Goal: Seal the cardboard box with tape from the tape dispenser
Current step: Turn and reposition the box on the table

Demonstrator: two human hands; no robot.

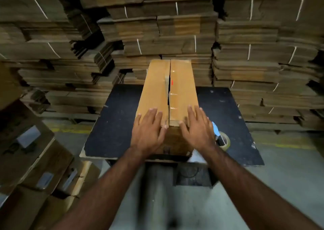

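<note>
A long brown corrugated cardboard box (167, 96) stands on the speckled black desk (112, 124), its two top flaps meeting at a slightly gapped seam. Both hands, left (149, 131) and right (197, 129), lie flat with fingers spread on its near end, gripping nothing. A blue-handled tape dispenser with its tan roll (221, 139) lies just right of the box.

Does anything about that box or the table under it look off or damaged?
Yes. The two top flaps of the cardboard box don't meet evenly: a dark gap opens partway along the centre seam, though both hands, left hand and right hand, press the near end flat. The black table also has a chipped, worn front-left corner.
</note>
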